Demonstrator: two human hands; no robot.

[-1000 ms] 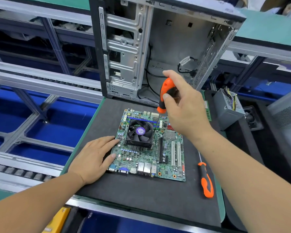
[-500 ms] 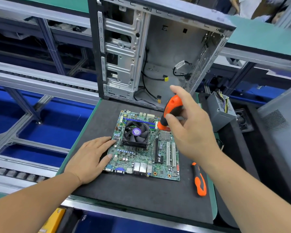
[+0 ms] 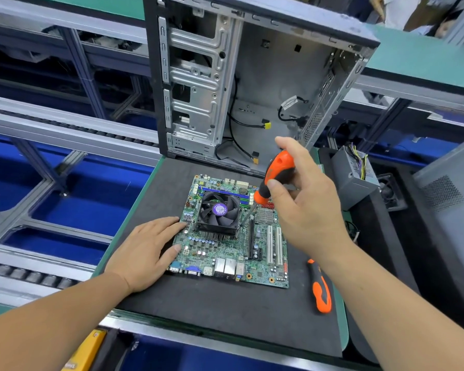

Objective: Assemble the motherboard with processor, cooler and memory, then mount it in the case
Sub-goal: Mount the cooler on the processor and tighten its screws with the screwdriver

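A green motherboard [image 3: 263,266] lies flat on the black mat [image 3: 225,317]. A black cooler fan [image 3: 219,211] with a purple centre label sits on the board, over finned metal. My left hand [image 3: 145,250] rests flat on the mat, fingertips touching the board's left edge. My right hand [image 3: 306,207] grips an orange and black screwdriver [image 3: 277,172]. Its shaft slants down to the cooler's right near corner. Blue and green memory slots run behind the fan. The open computer case [image 3: 265,84] stands upright behind the board, loose cables hanging inside.
A second orange screwdriver [image 3: 320,289] lies on the mat right of the board. A grey power supply [image 3: 355,178] with coloured wires stands at the right, beside a black fan and a grey perforated panel. Conveyor rails and blue bins run along the left.
My right hand with the screwdriver has come from the cooler's far right corner down to its near right corner. The left hand stays put. The view has tilted up slightly.
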